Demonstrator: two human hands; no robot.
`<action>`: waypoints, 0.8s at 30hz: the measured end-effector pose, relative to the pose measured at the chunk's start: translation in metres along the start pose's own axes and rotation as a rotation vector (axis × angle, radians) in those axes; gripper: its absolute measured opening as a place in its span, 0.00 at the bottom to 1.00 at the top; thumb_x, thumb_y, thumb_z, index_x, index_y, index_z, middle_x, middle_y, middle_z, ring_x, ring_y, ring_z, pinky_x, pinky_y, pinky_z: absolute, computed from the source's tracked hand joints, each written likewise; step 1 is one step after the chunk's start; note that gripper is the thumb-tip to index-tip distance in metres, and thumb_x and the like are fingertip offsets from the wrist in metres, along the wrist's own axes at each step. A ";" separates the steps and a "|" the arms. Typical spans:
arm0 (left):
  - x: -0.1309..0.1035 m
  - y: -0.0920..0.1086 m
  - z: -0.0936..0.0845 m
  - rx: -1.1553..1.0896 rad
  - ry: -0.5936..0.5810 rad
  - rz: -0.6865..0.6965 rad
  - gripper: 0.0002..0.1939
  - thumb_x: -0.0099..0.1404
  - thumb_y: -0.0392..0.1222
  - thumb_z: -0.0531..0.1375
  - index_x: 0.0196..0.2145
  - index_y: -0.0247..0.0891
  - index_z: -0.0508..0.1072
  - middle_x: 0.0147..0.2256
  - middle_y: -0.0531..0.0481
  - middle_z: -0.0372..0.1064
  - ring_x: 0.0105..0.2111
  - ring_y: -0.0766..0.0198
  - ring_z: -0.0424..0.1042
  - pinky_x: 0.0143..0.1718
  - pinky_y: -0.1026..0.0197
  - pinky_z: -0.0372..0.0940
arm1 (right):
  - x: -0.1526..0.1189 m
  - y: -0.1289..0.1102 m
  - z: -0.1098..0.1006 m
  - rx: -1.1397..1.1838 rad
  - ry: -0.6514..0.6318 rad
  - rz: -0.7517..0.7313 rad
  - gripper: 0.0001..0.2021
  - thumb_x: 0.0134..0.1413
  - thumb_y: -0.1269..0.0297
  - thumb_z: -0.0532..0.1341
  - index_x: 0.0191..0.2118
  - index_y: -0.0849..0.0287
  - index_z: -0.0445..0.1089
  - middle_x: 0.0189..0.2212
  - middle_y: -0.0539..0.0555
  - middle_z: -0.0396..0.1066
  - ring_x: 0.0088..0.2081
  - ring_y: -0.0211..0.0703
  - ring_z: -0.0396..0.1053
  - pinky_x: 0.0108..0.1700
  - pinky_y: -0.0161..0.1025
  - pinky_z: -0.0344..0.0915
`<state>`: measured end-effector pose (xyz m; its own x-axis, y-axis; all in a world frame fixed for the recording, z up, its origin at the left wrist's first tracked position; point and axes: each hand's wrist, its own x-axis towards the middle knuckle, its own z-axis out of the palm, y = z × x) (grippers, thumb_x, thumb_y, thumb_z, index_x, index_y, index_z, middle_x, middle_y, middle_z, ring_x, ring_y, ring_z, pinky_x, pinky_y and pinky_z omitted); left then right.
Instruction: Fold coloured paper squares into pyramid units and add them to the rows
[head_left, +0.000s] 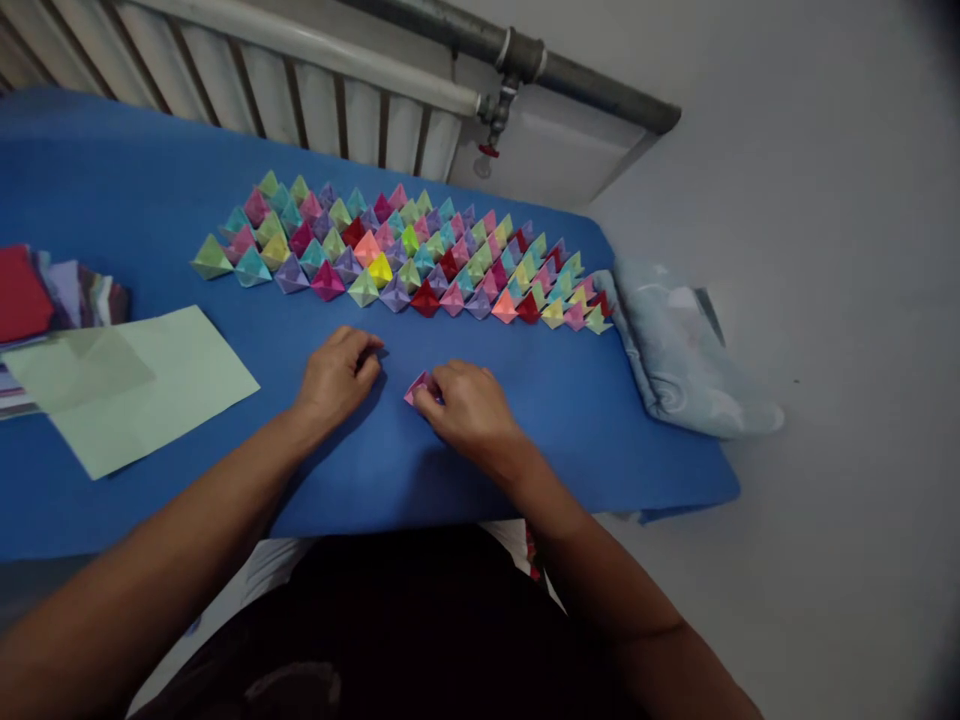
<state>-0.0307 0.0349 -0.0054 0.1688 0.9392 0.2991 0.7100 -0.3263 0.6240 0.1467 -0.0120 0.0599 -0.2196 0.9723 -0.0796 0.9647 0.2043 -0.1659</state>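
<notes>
The largest thing is a table covered with plain blue cloth (600, 430). Along its far edge stands a white ribbed metal radiator (270, 85). On the cloth, between the radiator and the hands, many small boat-shaped pieces of folded paper (450, 262) stand in slanting rows, close together, in green, blue, purple, pink, red, yellow and orange. Beyond the right end of these rows lies a folded pale blue-grey patterned fabric (667, 350). On the left side there is a flat, light green paper sheet (180, 385), and next to it a stack of coloured papers with red on top (26, 295).

The left hand (339, 372) is near the front row, over the blue cloth; its fingers are bent, with a small gap between thumb and forefinger. The right hand (472, 405) pinches the smallest thing, a pink folded paper piece (413, 388), between thumb and fingers. This piece is at the table, in front of the rows, and the right hand partly hides it.
</notes>
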 end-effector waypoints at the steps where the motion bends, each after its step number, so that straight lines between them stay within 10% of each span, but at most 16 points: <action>1: -0.001 -0.002 0.000 -0.003 0.000 0.010 0.13 0.61 0.35 0.55 0.40 0.37 0.76 0.37 0.47 0.74 0.36 0.60 0.73 0.42 0.58 0.68 | 0.002 -0.002 0.000 -0.024 -0.017 0.008 0.15 0.65 0.60 0.55 0.37 0.61 0.77 0.35 0.58 0.75 0.36 0.45 0.69 0.38 0.41 0.54; 24: -0.001 -0.002 -0.004 -0.036 -0.053 -0.019 0.12 0.62 0.35 0.54 0.40 0.41 0.75 0.39 0.48 0.73 0.38 0.59 0.72 0.44 0.56 0.68 | -0.003 0.022 0.016 -0.105 0.067 -0.103 0.09 0.62 0.64 0.59 0.37 0.58 0.78 0.43 0.59 0.73 0.44 0.51 0.62 0.44 0.47 0.51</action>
<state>-0.0347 0.0342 -0.0037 0.1920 0.9492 0.2492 0.6882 -0.3113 0.6554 0.1667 -0.0124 0.0409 -0.3113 0.9503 -0.0013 0.9483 0.3106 -0.0658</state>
